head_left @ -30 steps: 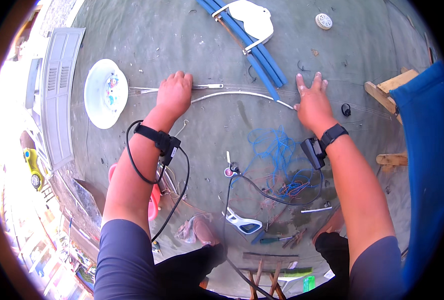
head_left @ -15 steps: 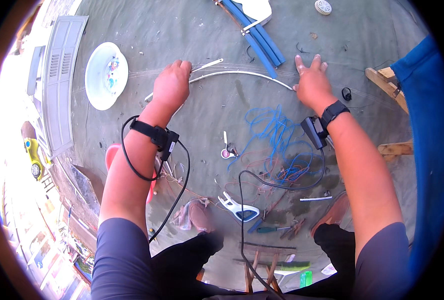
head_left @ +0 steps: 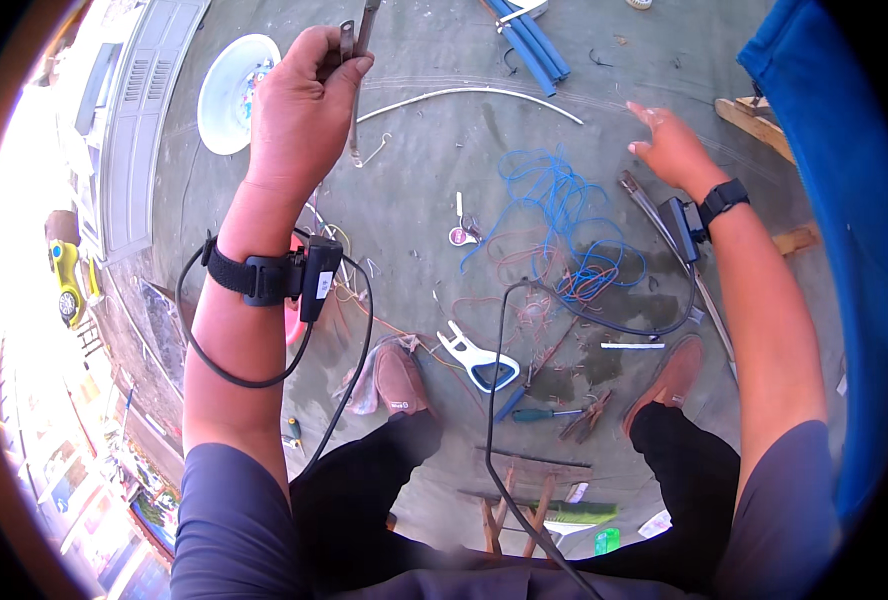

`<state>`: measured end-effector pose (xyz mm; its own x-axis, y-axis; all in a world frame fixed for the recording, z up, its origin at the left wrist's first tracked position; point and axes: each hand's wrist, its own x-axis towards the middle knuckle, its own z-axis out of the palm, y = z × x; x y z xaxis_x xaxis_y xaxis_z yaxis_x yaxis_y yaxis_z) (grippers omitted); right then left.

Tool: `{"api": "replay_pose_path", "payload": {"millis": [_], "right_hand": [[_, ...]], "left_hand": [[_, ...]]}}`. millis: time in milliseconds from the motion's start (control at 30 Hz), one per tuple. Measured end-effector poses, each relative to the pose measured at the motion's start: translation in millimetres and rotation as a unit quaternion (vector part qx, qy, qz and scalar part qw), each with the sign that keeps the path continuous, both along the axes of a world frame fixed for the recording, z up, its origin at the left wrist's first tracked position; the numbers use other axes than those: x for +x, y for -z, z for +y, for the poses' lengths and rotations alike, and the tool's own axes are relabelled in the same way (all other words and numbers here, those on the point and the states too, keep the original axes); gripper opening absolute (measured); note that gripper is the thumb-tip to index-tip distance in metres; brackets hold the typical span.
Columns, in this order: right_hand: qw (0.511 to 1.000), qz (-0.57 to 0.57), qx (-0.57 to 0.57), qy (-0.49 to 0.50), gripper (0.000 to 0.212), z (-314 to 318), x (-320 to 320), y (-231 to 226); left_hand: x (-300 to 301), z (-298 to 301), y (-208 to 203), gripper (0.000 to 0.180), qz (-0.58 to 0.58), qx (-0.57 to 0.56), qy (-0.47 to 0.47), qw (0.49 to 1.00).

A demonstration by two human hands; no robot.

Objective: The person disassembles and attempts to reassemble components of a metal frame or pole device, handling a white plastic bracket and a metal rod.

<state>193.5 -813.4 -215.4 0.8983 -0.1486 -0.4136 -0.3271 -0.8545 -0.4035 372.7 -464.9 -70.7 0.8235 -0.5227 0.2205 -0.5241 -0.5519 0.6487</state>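
My left hand (head_left: 309,105) is raised at the upper left, its fingers and thumb pinched round a thin metal strip (head_left: 355,118). The strip stands nearly upright in the view, and a small end with a hole shows above the thumb. A white curved tube (head_left: 469,90) lies on the green ground sheet, one end near the strip. My right hand (head_left: 676,150) hovers beyond the tube's right end, fingers stretched out and holding nothing. Below it a long grey metal rod (head_left: 712,300) lies partly behind the forearm.
Tangled blue wire (head_left: 559,215) lies in the middle. Close to my feet are a white plastic handle-like part (head_left: 476,358), pliers (head_left: 586,417) and a screwdriver (head_left: 536,414). A white basin (head_left: 226,110) is at the left, blue pipes (head_left: 534,55) at the far side, wooden pieces (head_left: 759,125) at the right.
My left hand has lifted and turned the metal strip from slanted to upright. My right hand has left the tube's end and moved right. The view has shifted, showing the grey rod more fully.
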Motion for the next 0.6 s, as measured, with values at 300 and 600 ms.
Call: {"api": "replay_pose_path", "payload": {"millis": [300, 600], "right_hand": [[0.992, -0.065, 0.083, -0.069, 0.048, 25.6, -45.0, -126.9], [0.949, -0.186, 0.241, -0.083, 0.043, 122.4, -151.7, -309.7]], "left_hand": [[-77.6, 4.5, -81.4, 0.016, 0.164, -0.15, 0.039, 0.974], [-210.4, 32.8, -182.7, 0.011, 0.179, -0.16, 0.101, 0.965]]}}
